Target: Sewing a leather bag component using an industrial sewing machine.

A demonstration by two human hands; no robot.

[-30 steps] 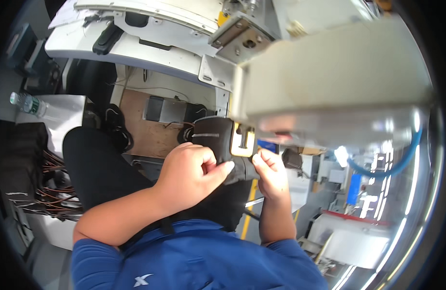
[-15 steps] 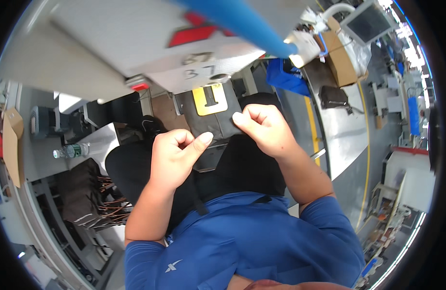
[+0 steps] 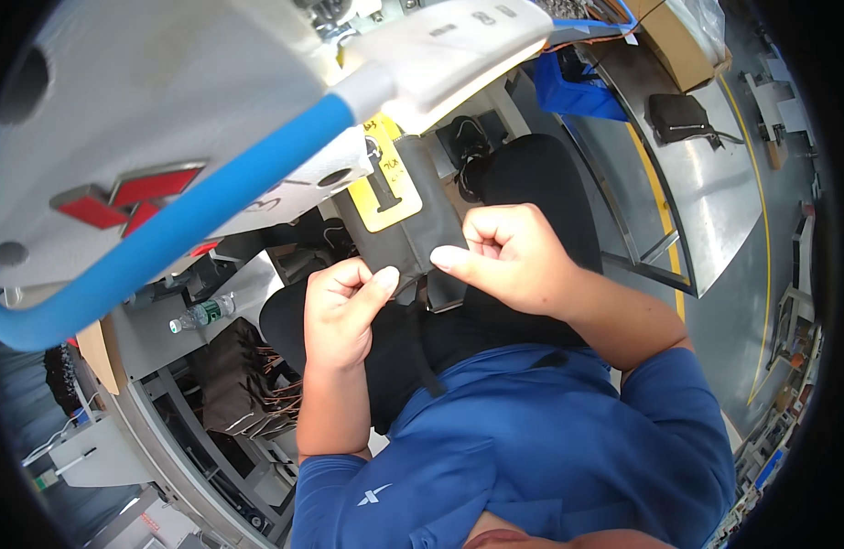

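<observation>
A dark grey fabric piece [image 3: 390,252] lies in front of me, above my lap. On it rests a yellow plate [image 3: 394,194] with a dark slot shaped like a capital I, partly under the machine. My left hand [image 3: 338,311] is closed, thumb on bent fingers, pinching at the left near corner of the fabric. At the fabric's right near edge, my right hand [image 3: 518,258] is closed the same way, its thumb tip against the edge. The thumbs are a short gap apart, pointing toward each other.
A white machine [image 3: 230,91] with a blue padded bar [image 3: 184,210] hangs over the fabric. Leftward are a water bottle [image 3: 202,313] and stacked dark fabric pieces [image 3: 234,389] with orange wires. A blue bin [image 3: 578,91], cardboard box [image 3: 669,41] and metal table [image 3: 715,201] stand right.
The view has turned, so the machine and blue bar now fill more of the upper left. My thumbs have come slightly closer together at the fabric's near edge; both hands remain closed.
</observation>
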